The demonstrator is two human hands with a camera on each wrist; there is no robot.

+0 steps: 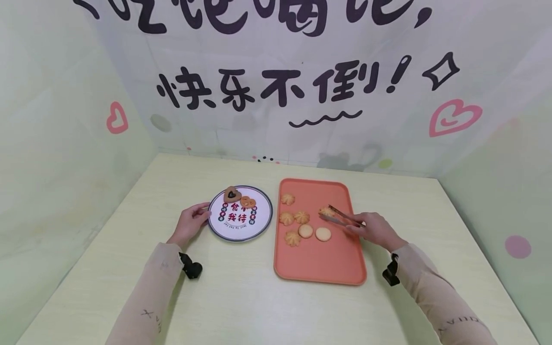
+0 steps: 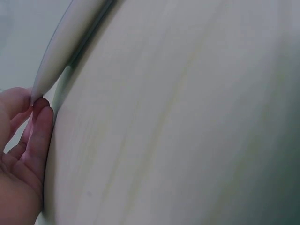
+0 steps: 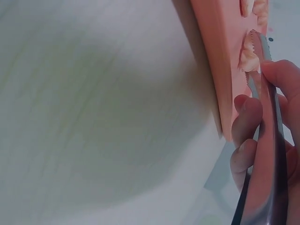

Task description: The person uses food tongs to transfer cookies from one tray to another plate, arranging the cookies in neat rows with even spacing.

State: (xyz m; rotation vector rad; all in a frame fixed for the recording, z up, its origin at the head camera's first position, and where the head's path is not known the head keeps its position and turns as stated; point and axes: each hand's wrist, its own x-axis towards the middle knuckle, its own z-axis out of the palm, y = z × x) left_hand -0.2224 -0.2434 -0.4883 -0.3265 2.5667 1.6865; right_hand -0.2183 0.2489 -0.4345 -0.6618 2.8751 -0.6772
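Two cookies (image 1: 232, 195) on the plate (image 1: 264, 215); seven still on the tray (image 1: 319, 266)
Right hand (image 1: 376, 230) grips tongs (image 3: 268, 164), tips either side of one flower-shaped cookie (image 3: 249, 61) on that tray; left hand (image 1: 191, 223) pinches the plate's rim; looks early; most cookies not yet plated

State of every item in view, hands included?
Left hand: pinching plate rim
Plate: face up, bearing two cookies
Right hand: gripping tongs
Tongs: tips parted around swirl cookie
Swirl cookie: between tips; lifted or not, unclear
Tray: flat on table, bearing six cookies clear of tongs
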